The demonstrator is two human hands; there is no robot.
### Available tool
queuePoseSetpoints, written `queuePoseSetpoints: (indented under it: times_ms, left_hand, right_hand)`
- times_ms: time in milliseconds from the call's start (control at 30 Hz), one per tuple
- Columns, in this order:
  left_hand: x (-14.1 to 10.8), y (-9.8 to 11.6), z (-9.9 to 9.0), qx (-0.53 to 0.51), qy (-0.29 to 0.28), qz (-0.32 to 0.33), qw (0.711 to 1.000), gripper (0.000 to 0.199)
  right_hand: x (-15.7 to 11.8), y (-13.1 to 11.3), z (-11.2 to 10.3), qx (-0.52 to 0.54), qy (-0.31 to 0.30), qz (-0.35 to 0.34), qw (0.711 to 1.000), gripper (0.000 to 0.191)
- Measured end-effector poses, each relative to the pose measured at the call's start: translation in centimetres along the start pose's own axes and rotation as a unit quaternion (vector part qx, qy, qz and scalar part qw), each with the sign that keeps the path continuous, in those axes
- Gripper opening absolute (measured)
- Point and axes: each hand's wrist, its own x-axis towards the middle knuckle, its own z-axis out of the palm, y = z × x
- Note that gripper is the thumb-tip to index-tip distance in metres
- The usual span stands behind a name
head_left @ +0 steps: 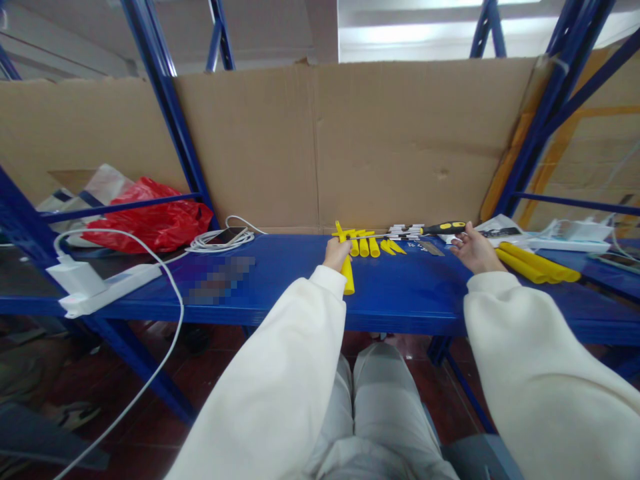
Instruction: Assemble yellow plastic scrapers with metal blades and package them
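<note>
My left hand [337, 253] is closed round a yellow handle-like part [349, 277], whose crossed top sticks up above the fingers. In my right hand [473, 249] is the end of a black and yellow screwdriver [444, 228], held roughly level. Its long shaft points left and reaches the top of the yellow part. Behind the shaft, several yellow tubes [365, 247] stand or lie side by side on the blue table [400, 287], with small yellow pieces [393, 247] and a flat metallic strip [431, 248] to their right.
More yellow tubes [537, 263] lie right of my right hand. White power strips [113, 287] sit at both sides. A red plastic bag [155, 213] and coiled white cable [220, 240] are at left. Cardboard [400, 140] and blue posts stand behind.
</note>
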Motion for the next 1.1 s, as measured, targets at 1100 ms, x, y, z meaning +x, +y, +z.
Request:
queuePoseSetpoints:
  times_ms: [1100]
  left_hand:
    - [0.0, -0.1, 0.0, 0.006, 0.001, 0.001, 1.000, 0.020]
  right_hand:
    - [-0.8, -0.5, 0.0, 0.032, -0.021, 0.028, 0.999, 0.033]
